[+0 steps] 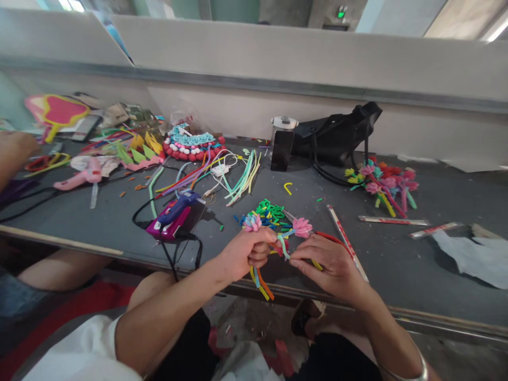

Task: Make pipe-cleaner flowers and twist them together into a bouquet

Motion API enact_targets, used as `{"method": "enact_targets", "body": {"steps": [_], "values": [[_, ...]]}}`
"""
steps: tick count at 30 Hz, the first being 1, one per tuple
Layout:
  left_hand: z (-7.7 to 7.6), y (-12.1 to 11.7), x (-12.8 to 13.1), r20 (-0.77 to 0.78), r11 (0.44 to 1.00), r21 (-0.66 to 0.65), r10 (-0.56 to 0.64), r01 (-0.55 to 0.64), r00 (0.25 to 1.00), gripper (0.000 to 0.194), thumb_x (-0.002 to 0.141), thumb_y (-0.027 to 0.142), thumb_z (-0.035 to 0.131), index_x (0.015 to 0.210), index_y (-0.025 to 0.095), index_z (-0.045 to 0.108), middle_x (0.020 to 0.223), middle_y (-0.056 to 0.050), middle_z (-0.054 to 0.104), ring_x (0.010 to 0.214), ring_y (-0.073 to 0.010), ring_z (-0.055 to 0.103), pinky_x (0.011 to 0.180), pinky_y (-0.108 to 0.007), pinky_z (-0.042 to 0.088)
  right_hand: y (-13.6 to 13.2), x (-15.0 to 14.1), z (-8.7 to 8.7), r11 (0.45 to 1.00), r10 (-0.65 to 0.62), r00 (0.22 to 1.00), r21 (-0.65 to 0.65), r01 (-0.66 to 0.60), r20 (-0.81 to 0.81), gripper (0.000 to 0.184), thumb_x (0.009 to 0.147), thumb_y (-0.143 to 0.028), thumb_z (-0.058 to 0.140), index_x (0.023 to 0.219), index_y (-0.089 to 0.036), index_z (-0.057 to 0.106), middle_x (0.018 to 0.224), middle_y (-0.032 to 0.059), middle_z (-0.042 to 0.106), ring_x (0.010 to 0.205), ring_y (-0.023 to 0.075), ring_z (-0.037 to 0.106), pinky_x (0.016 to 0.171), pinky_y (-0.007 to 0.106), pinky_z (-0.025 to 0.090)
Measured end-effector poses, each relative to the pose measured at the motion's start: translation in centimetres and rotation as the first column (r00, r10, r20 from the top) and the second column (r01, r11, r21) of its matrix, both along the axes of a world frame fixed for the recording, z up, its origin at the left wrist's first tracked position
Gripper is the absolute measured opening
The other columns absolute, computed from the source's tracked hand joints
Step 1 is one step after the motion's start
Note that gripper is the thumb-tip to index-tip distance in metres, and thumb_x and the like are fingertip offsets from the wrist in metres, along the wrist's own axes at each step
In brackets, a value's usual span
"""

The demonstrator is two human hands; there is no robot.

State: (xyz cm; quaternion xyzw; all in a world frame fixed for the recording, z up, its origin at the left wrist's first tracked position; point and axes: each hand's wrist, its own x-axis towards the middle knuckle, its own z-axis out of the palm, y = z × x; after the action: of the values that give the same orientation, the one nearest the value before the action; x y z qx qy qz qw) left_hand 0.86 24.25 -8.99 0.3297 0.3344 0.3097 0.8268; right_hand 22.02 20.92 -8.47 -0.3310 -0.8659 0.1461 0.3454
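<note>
My left hand (254,251) is closed around a small bunch of pipe-cleaner flowers. A pink and blue flower head (252,223) shows above the fist, and yellow, blue and orange stems (262,286) hang below it. Beside the fist, a pink flower (302,227) sits on a light blue stem. A bent pale green pipe cleaner (284,246) runs from the bunch toward my right hand (327,264), whose thumb and fingers pinch its tip. Just behind both hands lies a pile of short green, blue and yellow pieces (270,210). Something thin and red (331,238) shows beyond my right hand.
Left stand a purple box (170,221) with a blue glue gun (182,203), a pink glue gun (85,177) and loose pipe cleaners (246,177). A phone (282,151), black bag (337,135) and flower bunch (383,182) are farther back. Another person's hand (18,151) is far left.
</note>
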Motion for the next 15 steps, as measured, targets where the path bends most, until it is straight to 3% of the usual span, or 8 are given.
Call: {"method": "enact_targets", "body": {"steps": [8, 15], "values": [[0.0, -0.3, -0.1, -0.004, 0.997, 0.082, -0.014, 0.014, 1.0, 0.016, 0.071, 0.028, 0.066, 0.069, 0.017, 0.054, 0.042, 0.013, 0.023, 0.037, -0.0036, 0.012, 0.038, -0.019, 0.009, 0.0, 0.0, -0.6, 1.0, -0.025, 1.0, -0.006, 0.025, 0.004, 0.007, 0.091, -0.022, 0.062, 0.087, -0.022, 0.068, 0.076, -0.0009, 0.072, 0.069, 0.0123, 0.064, 0.069, 0.027, 0.047], [-0.2, -0.4, 0.1, -0.087, 0.977, 0.209, 0.045, -0.026, 0.995, 0.022, 0.073, 0.029, 0.069, 0.066, 0.018, 0.051, 0.043, 0.012, 0.027, 0.039, -0.0038, 0.017, 0.04, -0.021, 0.011, 0.0, 0.1, -1.4, 0.998, 0.004, 1.0, -0.059, -0.003, 0.017, 0.005, 0.091, -0.02, 0.062, 0.089, -0.021, 0.067, 0.078, 0.0006, 0.07, 0.072, 0.0133, 0.063, 0.07, 0.027, 0.046]]}}
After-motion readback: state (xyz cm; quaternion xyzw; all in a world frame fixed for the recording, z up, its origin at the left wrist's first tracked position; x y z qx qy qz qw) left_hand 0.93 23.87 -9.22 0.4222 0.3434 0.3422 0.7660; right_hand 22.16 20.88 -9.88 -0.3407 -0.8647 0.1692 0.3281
